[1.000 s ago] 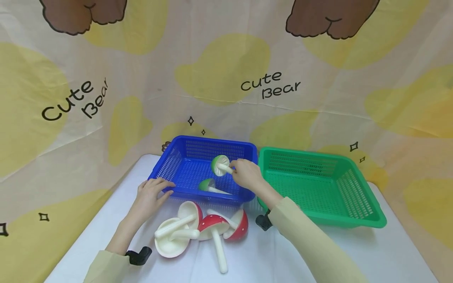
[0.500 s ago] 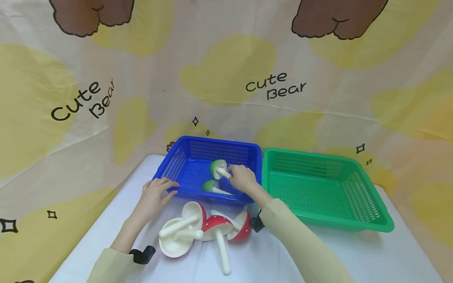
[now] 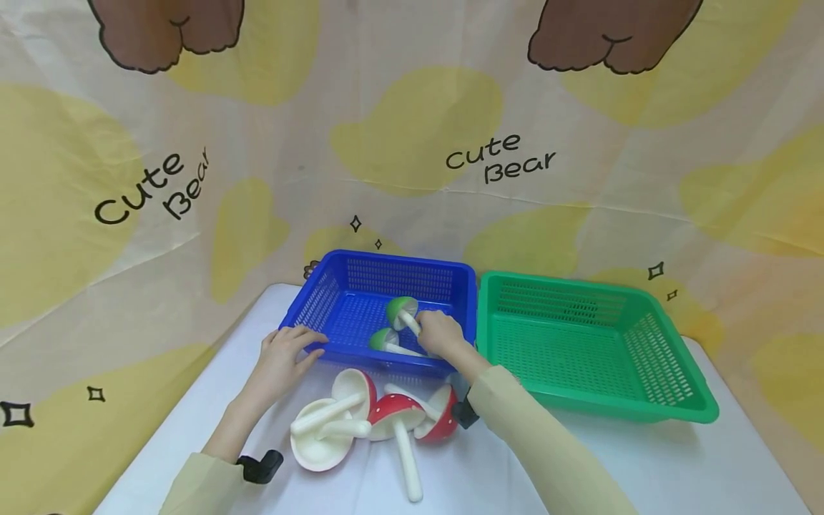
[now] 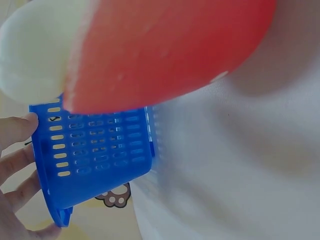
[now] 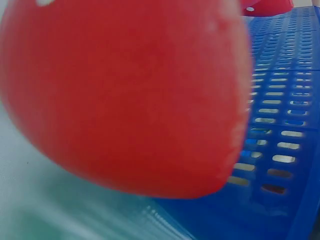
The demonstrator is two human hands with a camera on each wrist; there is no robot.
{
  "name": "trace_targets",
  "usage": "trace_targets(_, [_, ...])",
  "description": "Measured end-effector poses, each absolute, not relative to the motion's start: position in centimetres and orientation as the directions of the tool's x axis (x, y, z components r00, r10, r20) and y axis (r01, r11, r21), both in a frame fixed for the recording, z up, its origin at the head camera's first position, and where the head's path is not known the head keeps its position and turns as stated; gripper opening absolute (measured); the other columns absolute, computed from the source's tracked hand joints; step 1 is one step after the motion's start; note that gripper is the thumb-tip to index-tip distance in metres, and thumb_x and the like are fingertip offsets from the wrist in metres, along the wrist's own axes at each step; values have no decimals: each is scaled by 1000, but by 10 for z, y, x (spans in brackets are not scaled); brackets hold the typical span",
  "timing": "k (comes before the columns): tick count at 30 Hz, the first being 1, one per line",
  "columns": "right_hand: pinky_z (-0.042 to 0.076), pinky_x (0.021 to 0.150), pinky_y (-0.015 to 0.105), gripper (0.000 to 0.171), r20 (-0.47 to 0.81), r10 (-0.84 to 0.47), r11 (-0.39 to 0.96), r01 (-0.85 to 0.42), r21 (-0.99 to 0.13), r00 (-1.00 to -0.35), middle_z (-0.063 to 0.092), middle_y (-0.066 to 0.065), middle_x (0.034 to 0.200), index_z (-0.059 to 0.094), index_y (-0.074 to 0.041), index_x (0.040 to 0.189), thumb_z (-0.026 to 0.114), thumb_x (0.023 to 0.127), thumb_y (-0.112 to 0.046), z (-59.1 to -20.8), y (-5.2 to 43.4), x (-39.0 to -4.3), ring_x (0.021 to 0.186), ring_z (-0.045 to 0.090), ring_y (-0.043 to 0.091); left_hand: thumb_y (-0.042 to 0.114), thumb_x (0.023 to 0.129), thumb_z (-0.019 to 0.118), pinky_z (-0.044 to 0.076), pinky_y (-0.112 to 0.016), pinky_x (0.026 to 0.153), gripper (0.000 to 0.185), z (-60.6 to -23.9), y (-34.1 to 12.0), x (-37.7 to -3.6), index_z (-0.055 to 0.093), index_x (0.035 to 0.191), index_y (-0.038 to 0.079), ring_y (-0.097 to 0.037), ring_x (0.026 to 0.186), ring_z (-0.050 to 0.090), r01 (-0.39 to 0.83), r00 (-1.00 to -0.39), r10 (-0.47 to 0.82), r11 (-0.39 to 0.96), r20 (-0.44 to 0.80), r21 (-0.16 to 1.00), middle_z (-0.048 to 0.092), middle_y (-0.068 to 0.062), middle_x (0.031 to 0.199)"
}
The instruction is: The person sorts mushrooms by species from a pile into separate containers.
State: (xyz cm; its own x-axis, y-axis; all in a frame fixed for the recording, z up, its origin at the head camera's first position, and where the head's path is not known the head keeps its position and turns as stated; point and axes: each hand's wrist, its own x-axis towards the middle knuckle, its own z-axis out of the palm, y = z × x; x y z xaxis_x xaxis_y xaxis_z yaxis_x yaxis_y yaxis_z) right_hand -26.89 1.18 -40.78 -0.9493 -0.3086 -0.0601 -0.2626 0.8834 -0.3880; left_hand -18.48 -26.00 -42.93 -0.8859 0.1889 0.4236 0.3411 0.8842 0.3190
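Note:
My right hand [image 3: 440, 334] pinches the white stem of a green-capped toy mushroom [image 3: 403, 312], low inside the blue basket [image 3: 304, 299]. A second green toy mushroom [image 3: 384, 339] lies in that basket, close below the held one. On the basket's front left corner rests my left hand [image 3: 284, 357], its fingers spread over the rim and holding nothing else; its fingers [image 4: 20, 162] touch the rim in the left wrist view. Several red-capped toy mushrooms [image 3: 394, 409] lie in a pile before the basket. One red cap [image 5: 125, 95] fills much of the right wrist view, hiding the right hand.
A green basket [image 3: 672, 413] stands right beside the blue one. Both stand on a white-covered table [image 3: 515, 468] against a printed cloth backdrop [image 3: 412, 129]. Wrist-worn cameras [image 3: 260, 466] sit close to the red pile.
My right hand has lowered the green toy mushroom farther into the blue basket, toward the one lying there. The left hand stays on the rim. The head view has shifted slightly.

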Motion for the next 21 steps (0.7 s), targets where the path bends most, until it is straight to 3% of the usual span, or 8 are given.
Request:
trace_targets(5, [42,53,30,7,-35,-287,899,-256,-355,-957,63,5,76,67,-8,89,60,87,-6,-408,13,-266,63,49,18,12,84,71,33,-68,96,16,-430,-259,-184,71,100,14,-28,99,58,343,-885,190,884,426,318,69,-2,100])
trace_targets(12, [51,58,34,32,1,-308,901,-293,-320,-951,72,9,107,68,-8,114,59,84,-6,-406,15,-261,77,62,20,12,84,71,34,-68,95,15,-429,-258,-183,71,99,15,-28,98,58,350,-879,194,883,435,314,69,-2,99])
trace_targets(14, [52,57,35,32,5,-317,899,-302,-318,-948,71,9,111,68,-9,115,59,85,-8,-405,15,-258,80,64,22,12,84,71,34,-68,95,15,-429,-258,-183,71,99,15,-28,98,58,347,-880,193,885,435,310,69,-2,99])
trace_targets(21, [44,51,28,22,72,-293,871,-297,-391,-953,70,3,88,71,-11,108,61,90,-18,-398,22,-254,64,56,17,12,85,71,35,-68,94,16,-427,-259,-182,71,100,14,-29,99,58,346,-881,200,890,429,297,69,-3,99])
